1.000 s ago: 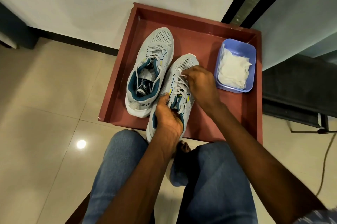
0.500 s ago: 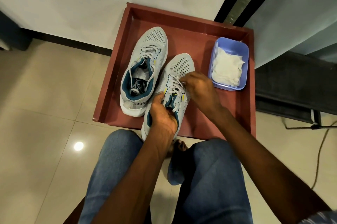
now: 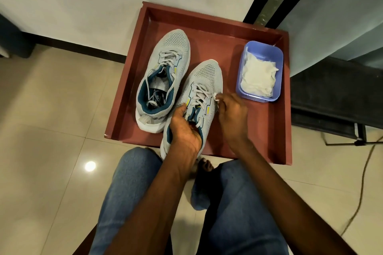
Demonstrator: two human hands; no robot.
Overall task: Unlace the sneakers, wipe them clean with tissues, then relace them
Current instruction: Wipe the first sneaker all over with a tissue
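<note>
Two grey mesh sneakers with teal collars lie side by side in a red-brown tray (image 3: 226, 26). The left sneaker (image 3: 165, 72) has its white lace loosened, the ends tucked inside. The right sneaker (image 3: 201, 88) is laced across its tongue. My left hand (image 3: 184, 128) grips that right sneaker at the collar and heel. My right hand (image 3: 231, 113) sits at the shoe's right side, fingers pinched on the white lace end (image 3: 215, 97). A lilac plastic tub (image 3: 260, 46) holds crumpled white tissues (image 3: 259, 74).
The tray rests on a beige tiled floor against a white wall. My knees in blue jeans and a bare foot are just below it. A dark stand and a cable (image 3: 364, 171) lie at the right.
My right hand has moved from over the laces to the shoe's right side, drawing the lace end outward. The left hand keeps its hold on the heel. The camera view has shifted slightly.
</note>
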